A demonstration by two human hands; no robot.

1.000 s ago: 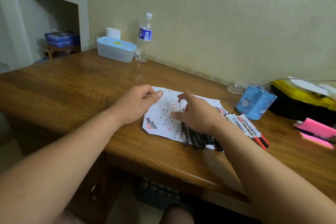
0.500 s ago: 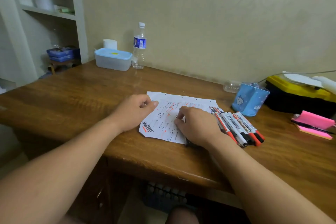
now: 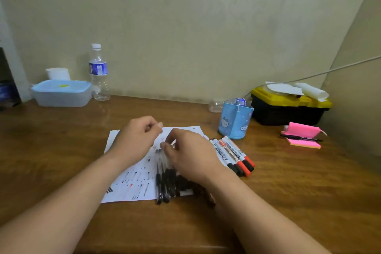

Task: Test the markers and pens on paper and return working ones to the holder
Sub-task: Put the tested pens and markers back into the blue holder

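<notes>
The right hand [image 3: 191, 156] is now hovering over the upper ends of the pens [image 3: 165, 183]. Half a second ago it was lying flat on them, and a second ago it was holding one upright over the paper [image 3: 132, 181]. That looks like one test finishing and the next pen being picked out. Its fingers are curling downward with the thumb tucked in. Whether they are closing on a pen cannot be told.

The left hand [image 3: 134, 140] is staying at the sheet's 11 o'clock corner. Its fingers are bent and the thumb is touching the forefinger, but whether anything small is being pinched there cannot be told.

The pens, dark and slim, are lying bunched over the paper's 5 o'clock part, their lower ends hanging past its edge onto the desk [image 3: 288, 192]. The sheet is carrying many short black and red strokes. Four white markers [image 3: 233, 153] with red and black caps are lying side by side at 3 o'clock of the sheet. The blue holder [image 3: 236, 121] is standing at 2 o'clock, and no pen or marker is showing above its rim.
</notes>
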